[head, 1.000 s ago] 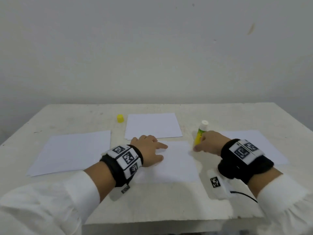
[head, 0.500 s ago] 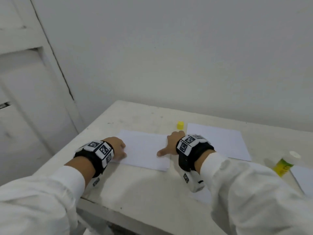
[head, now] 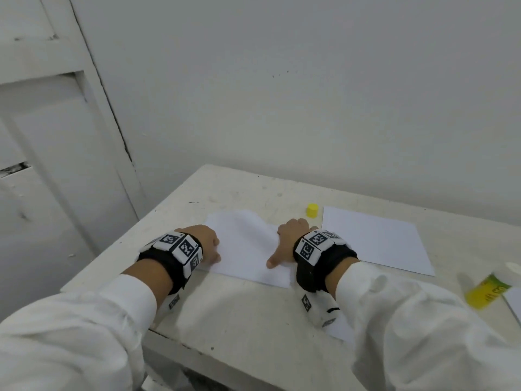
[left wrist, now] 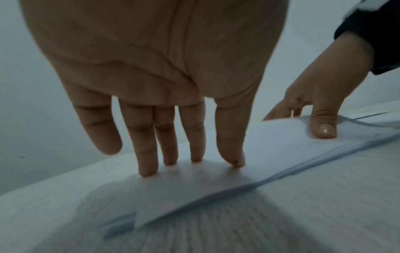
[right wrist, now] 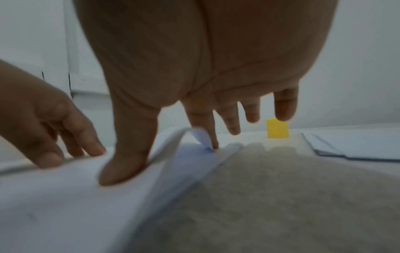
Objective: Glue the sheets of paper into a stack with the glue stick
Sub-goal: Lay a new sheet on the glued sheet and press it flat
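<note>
A white top sheet [head: 245, 245] lies at the table's left end on another sheet [right wrist: 194, 155]. My left hand [head: 210, 245] presses its straight fingertips [left wrist: 147, 169] on the sheet's left part. My right hand [head: 287, 241] pinches the sheet's right edge, thumb [right wrist: 123, 167] on top and index finger [right wrist: 213, 142] behind the curled-up edge. The glue stick [head: 487, 289], yellow and uncapped, stands apart at the far right, and its yellow cap [head: 312, 210] stands behind my right hand. A second sheet [head: 372, 241] lies to the right.
Another sheet [head: 339, 327] lies under my right forearm and one more [head: 514, 303] shows at the right border. The white table [head: 239, 314] ends close to my left wrist, with a wall behind and a white door at the left.
My right hand let go of the glue stick and both hands moved to the left sheet. In the last half second the sheet's right edge has lifted under my right hand.
</note>
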Demonstrator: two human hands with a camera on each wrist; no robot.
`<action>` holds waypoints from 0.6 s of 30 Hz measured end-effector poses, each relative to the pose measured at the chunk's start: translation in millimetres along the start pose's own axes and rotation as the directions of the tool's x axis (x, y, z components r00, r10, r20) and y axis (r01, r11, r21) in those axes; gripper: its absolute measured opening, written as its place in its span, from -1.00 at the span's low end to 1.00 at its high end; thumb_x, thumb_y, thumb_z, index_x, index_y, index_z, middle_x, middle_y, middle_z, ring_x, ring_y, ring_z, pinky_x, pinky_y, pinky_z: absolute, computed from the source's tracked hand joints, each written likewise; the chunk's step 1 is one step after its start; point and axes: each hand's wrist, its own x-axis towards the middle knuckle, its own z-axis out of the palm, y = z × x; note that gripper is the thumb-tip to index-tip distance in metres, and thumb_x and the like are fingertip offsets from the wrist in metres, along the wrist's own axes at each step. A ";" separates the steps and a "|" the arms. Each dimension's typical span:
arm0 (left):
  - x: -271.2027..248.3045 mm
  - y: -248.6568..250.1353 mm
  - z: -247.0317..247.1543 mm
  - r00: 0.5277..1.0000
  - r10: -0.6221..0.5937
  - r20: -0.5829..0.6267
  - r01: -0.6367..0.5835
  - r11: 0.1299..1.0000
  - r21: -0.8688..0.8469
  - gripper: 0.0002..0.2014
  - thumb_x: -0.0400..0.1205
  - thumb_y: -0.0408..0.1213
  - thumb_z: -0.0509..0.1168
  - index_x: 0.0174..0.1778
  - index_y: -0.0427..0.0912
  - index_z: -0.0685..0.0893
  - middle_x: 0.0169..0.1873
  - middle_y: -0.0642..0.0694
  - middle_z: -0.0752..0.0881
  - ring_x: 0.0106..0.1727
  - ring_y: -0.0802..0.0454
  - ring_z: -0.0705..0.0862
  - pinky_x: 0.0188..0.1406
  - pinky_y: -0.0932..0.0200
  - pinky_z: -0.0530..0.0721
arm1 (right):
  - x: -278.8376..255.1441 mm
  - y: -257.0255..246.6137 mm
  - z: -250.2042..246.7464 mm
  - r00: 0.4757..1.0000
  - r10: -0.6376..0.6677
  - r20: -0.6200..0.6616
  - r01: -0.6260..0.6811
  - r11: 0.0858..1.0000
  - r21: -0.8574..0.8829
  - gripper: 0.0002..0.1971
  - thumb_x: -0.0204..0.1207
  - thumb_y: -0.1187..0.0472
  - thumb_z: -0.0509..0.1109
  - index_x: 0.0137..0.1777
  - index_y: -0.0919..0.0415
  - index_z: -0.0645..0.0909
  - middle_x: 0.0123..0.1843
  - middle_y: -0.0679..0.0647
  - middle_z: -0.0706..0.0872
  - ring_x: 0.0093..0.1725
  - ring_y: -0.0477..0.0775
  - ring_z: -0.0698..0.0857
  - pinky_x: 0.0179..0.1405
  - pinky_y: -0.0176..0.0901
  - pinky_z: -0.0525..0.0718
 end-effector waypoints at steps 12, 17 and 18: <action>-21.8 38.2 -19.0 0.987 0.149 -0.060 -0.122 0.453 -0.883 -0.88 0.61 -0.43 0.31 -0.09 -0.10 0.66 -0.13 -0.06 0.68 -0.18 0.01 0.64 -0.28 0.18 0.59 | -111.7 103.1 -9.9 0.944 0.274 -0.184 0.064 0.396 0.916 -0.82 0.52 0.25 0.41 0.02 0.37 0.64 -0.15 0.22 0.67 -0.29 0.13 0.58 -0.37 -0.17 0.48; -48.8 111.9 -23.2 0.916 0.395 -0.071 -0.238 0.391 -0.889 -0.84 0.55 -0.53 0.39 -0.10 -0.19 0.75 -0.35 -0.02 0.72 -0.37 0.14 0.65 -0.44 0.34 0.67 | -162.1 181.1 10.1 0.920 0.376 -0.110 -0.008 0.298 0.955 -0.76 0.42 0.42 0.38 0.08 0.49 0.60 0.12 0.54 0.66 -0.13 0.26 0.63 -0.17 0.06 0.51; -51.6 126.4 -20.9 0.907 0.414 -0.075 -0.263 0.421 -0.868 -0.82 0.53 -0.54 0.41 -0.10 -0.18 0.75 -0.34 -0.03 0.70 -0.34 0.12 0.64 -0.42 0.35 0.67 | -170.9 194.1 15.4 0.917 0.388 -0.095 -0.028 0.300 0.953 -0.75 0.41 0.45 0.37 0.09 0.49 0.60 0.14 0.52 0.66 -0.10 0.30 0.67 -0.14 0.10 0.56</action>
